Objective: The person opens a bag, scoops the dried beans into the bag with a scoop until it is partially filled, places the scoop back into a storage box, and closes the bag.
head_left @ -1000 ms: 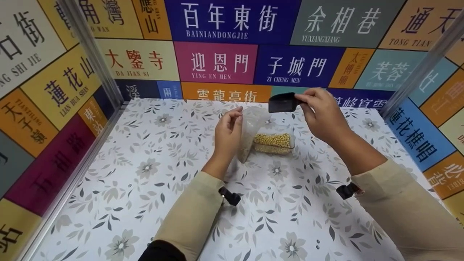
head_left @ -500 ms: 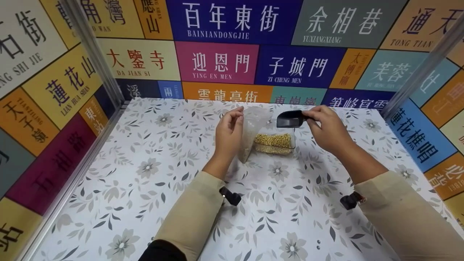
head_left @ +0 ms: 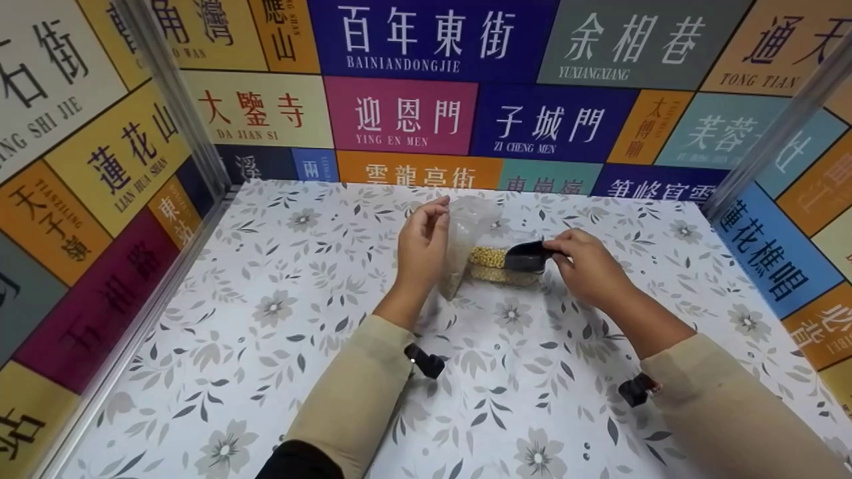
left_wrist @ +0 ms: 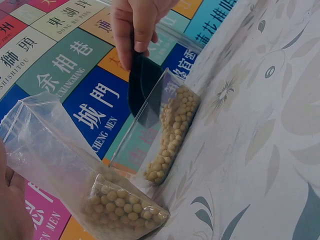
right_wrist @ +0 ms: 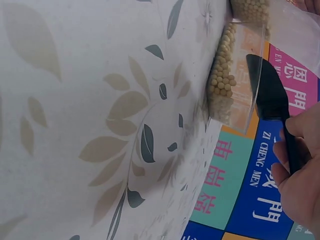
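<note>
clear container [head_left: 502,277]: is lying just left of the right hand [head_left: 592,263], its long axis running left to right across the person, yellow beans [head_left: 488,256] filling its lower part
nearer hand: the right is hovering beside the right end; the plastic bag [head_left: 466,229] is separating the left hand [head_left: 424,239] from the other end
black scoop [head_left: 524,258]: is pointing left along that axis, its tip reaching just inside the rim, apparently hanging clear of the beans
right fingers: are pinching the scoop's handle narrowly against the thumb
left fingers: are curling and holding the bag's upper left side, their exact grip partly hiding
</note>
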Action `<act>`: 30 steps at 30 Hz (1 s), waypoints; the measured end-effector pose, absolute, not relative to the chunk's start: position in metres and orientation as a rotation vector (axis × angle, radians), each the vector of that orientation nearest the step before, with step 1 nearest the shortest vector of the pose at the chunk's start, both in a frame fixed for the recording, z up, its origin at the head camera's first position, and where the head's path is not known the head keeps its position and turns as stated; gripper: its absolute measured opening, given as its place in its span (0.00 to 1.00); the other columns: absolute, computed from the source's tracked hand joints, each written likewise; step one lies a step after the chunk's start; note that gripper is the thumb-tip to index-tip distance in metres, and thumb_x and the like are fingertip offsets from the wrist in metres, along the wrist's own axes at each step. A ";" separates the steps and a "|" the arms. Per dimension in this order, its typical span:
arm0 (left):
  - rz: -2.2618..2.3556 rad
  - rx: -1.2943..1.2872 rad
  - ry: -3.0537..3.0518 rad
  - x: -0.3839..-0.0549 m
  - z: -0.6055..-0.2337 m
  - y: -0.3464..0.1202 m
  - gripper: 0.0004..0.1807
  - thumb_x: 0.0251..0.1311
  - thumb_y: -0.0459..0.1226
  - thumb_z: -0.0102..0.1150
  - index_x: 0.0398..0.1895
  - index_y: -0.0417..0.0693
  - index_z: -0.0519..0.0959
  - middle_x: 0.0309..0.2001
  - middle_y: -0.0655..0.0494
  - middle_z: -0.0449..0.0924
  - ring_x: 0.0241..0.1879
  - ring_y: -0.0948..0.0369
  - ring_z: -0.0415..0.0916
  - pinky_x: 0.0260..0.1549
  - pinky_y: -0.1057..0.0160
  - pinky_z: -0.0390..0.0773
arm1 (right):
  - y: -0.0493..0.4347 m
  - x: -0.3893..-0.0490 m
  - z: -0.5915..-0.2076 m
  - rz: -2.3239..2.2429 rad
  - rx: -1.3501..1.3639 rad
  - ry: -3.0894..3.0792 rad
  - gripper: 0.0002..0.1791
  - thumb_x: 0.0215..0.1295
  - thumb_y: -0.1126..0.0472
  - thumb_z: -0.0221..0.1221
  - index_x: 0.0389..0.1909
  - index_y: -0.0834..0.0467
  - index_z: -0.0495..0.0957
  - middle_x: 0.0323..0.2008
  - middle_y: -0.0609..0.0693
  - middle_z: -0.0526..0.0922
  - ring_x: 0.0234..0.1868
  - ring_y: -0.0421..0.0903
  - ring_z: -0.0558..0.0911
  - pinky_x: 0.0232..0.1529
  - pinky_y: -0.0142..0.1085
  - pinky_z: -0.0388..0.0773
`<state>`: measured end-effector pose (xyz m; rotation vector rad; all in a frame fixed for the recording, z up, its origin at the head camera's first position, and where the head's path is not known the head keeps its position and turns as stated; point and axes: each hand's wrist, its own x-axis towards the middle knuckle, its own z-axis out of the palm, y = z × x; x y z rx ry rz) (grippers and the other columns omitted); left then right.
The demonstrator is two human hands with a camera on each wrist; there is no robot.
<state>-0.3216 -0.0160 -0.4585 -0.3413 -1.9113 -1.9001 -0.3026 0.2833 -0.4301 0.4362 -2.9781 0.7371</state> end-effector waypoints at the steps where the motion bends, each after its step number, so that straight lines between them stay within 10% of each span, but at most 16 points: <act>1: -1.901 -0.338 -1.915 -0.321 -0.459 -0.016 0.09 0.82 0.38 0.53 0.53 0.43 0.80 0.67 0.58 0.82 0.73 0.63 0.74 0.75 0.67 0.74 | 0.283 -0.303 -0.432 0.708 0.446 -2.993 0.20 0.83 0.64 0.52 0.70 0.58 0.79 0.63 0.58 0.78 0.66 0.61 0.78 0.61 0.58 0.80; 30: -1.848 -0.382 -1.896 -0.323 -0.461 -0.016 0.08 0.82 0.37 0.54 0.52 0.42 0.79 0.67 0.52 0.83 0.71 0.61 0.77 0.73 0.68 0.76 | 0.273 -0.320 -0.442 0.740 0.586 -3.092 0.21 0.82 0.67 0.51 0.70 0.60 0.79 0.59 0.60 0.80 0.63 0.61 0.80 0.64 0.59 0.79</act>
